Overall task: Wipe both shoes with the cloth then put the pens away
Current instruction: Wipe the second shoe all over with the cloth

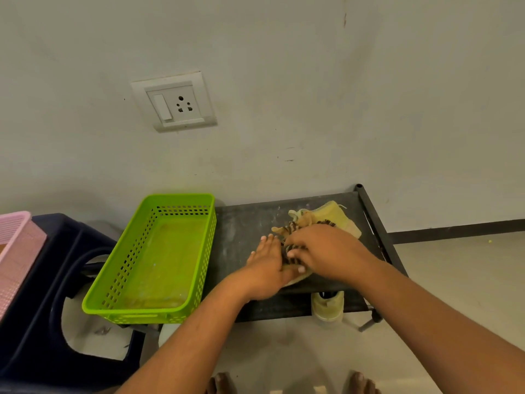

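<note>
Feet: seen bare at the bottom edge, on the floor in front of the black rack.
Pink basket: placed far to the left of the rack; its content is cut off by the frame.
Green basket: set just left of the rack; no pens are seen inside, only a stained bottom.
Left hand: laid flat with straight fingers beside the shoe on the rack; nothing is grasped by it.
Shoe: a pale one with dark laces, lying on the middle of the rack and mostly covered by both hands.
Right hand: its fingers are curled over the laced top, so the shoe is held; whether cloth is under the palm cannot be told.
Second shoe: seen below the front edge of the rack.
Yellow cloth: probably the soft piece at the rear of the rack, touching the shoe.
Progress: judged to be the wiping stage; the pens are not in view and remain to be put away.
</note>
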